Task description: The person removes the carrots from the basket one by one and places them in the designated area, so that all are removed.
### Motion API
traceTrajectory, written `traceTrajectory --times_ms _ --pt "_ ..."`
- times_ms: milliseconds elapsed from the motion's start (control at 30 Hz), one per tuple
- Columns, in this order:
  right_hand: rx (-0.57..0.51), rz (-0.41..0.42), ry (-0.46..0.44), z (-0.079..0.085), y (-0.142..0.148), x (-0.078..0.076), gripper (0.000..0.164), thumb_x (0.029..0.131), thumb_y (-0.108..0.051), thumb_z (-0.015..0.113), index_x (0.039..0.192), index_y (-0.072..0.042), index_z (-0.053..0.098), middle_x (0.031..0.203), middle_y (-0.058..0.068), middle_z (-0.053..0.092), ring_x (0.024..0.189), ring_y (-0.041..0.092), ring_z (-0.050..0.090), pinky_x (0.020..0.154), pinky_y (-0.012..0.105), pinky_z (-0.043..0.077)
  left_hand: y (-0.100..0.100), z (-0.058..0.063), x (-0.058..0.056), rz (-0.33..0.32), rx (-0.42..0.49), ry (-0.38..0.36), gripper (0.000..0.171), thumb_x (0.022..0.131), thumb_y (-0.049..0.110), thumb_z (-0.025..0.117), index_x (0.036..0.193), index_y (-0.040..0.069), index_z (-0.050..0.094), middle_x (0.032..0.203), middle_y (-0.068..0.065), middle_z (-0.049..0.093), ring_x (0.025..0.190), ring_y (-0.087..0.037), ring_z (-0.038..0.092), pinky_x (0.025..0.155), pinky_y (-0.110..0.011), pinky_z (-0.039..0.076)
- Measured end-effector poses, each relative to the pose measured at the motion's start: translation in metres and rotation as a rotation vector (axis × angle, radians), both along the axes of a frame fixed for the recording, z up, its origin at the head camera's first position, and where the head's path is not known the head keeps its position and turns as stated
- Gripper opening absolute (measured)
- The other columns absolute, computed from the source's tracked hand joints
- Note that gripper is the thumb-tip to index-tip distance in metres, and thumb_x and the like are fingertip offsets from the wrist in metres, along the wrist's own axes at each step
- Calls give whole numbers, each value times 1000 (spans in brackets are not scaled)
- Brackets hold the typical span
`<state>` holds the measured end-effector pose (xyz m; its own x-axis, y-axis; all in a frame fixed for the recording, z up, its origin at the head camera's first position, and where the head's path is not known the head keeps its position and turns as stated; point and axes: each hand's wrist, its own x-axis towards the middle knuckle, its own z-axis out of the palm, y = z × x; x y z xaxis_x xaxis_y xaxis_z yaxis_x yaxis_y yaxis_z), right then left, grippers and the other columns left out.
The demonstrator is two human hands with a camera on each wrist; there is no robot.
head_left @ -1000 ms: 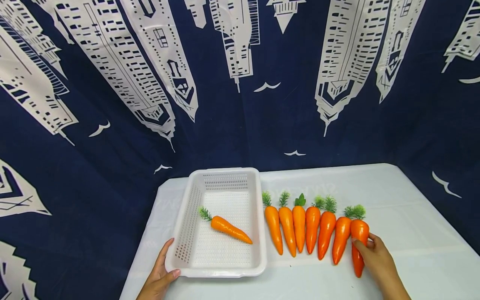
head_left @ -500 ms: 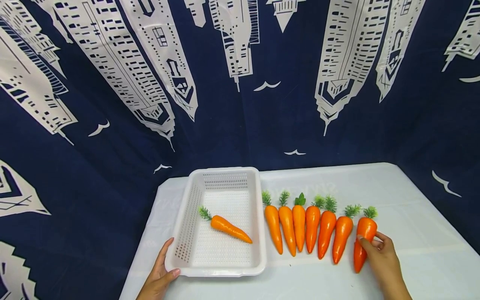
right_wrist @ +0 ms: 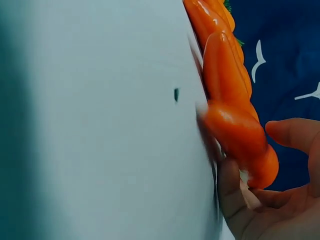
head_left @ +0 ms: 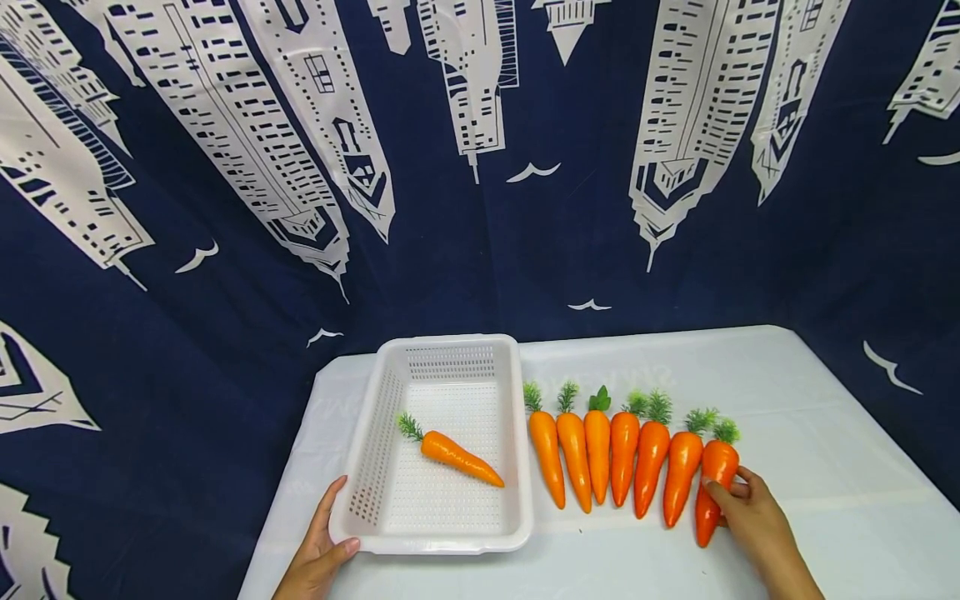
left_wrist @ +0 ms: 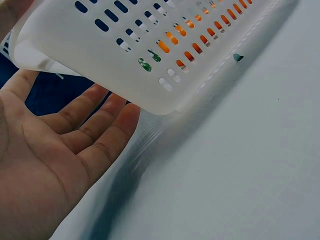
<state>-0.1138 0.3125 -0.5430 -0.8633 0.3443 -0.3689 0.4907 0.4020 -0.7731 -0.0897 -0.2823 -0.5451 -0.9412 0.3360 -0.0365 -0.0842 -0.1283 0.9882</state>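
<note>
A white plastic basket (head_left: 431, 546) with slotted sides stands left of centre, with one carrot (head_left: 459, 460) lying aslant inside. My left hand (head_left: 318, 550) holds its near left corner, thumb on the rim; in the left wrist view the other fingers reach under the rim by the wall. To the basket's right lies a row of several orange toy carrots (head_left: 621, 458) with green tops. My right hand (head_left: 756, 521) grips the rightmost carrot (head_left: 718, 467) between thumb and fingers. This carrot lies close beside its neighbour (head_left: 681, 479), tip toward me.
A white cloth (head_left: 847, 467) covers the table. Behind it hangs a dark blue curtain (head_left: 555, 242) printed with white buildings and birds. A small dark green scrap (left_wrist: 238, 57) lies on the cloth.
My right hand first shifted the rightmost carrot to the right, then back left against the row; its tip now points more to the left. My left hand and the basket have stayed put.
</note>
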Motion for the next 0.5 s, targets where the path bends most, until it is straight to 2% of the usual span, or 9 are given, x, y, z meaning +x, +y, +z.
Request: traceTrajectory --times_ms 233,367,500 --pt "7 32 -8 3 1 3 93 101 -42 52 153 18 4 135 39 40 73 12 67 67 28 57 0 0 0 4 -8 -7 90 99 0 52 162 24 -7 158 -6 -17 129 19 29 102 -9 33" --pt "18 43 -23 3 2 5 95 100 -40 56 153 18 1 131 39 41 70 14 68 66 29 57 0 -1 0 3 -6 -6 90 99 0 51 162 24 -7 158 -7 -18 129 19 29 103 -9 33" --pt "-8 42 6 2 1 5 100 99 -39 60 154 17 -2 127 38 45 69 14 70 66 29 58 0 -2 0 14 -7 -2 90 98 0 52 162 23 -7 158 -7 -19 129 18 26 103 -8 31"
